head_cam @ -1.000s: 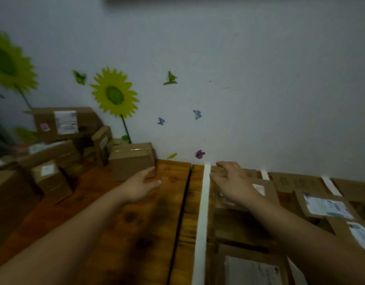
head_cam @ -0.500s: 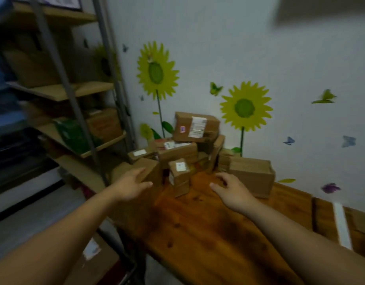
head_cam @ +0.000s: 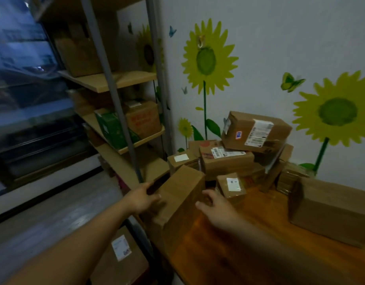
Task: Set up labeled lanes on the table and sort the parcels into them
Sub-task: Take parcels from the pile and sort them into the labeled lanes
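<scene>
Cardboard in play: tall brown parcel [head_cam: 177, 202] standing at lower centre, on the left edge of the wooden table [head_cam: 249, 243].
Left hand [head_cam: 140, 199]: fingers spread, thumb against the parcel's left face, likely bracing for a two-sided lift.
Right hand [head_cam: 216, 206]: open, fingers loosely extended just beside the right face; contact hard to tell.
Why both sides: probably too wide for one palm.
Pile [head_cam: 235, 159]: unsorted parcels heaped centre-right against the sunflower wall [head_cam: 280, 48], awaiting lanes.
Lanes: none in frame.
</scene>
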